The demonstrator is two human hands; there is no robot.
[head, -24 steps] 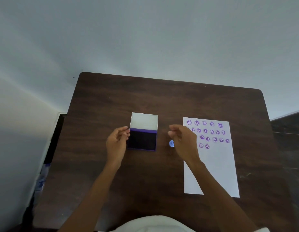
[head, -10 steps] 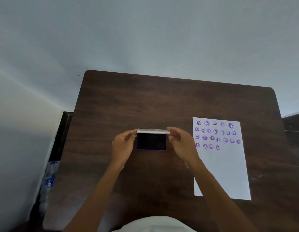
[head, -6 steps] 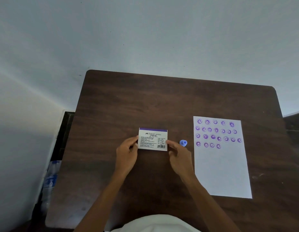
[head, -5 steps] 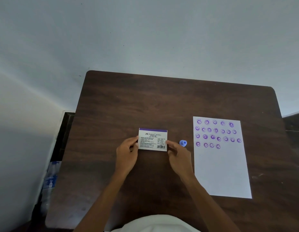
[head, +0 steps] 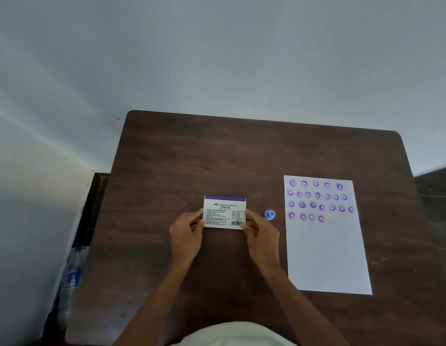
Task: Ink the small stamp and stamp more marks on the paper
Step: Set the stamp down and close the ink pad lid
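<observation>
A stamp pad [head: 224, 212] lies in the middle of the dark wooden table [head: 217, 151], its white printed lid closed. My left hand [head: 187, 233] pinches its left edge and my right hand [head: 260, 233] pinches its right edge. A small blue stamp [head: 269, 215] stands on the table between the pad and the paper, untouched, just beyond my right fingertips. The white paper [head: 326, 258] lies at the right, with several rows of purple round marks across its top part and a blank lower part.
A plastic water bottle [head: 71, 278] stands on the floor to the left of the table. White walls rise behind and to the left. A white garment [head: 229, 335] shows at the bottom edge.
The pad's lid stood open with the dark ink showing; both hands folded it down and it is now closed. Over the last half second the hands have stayed on the pad's edges.
</observation>
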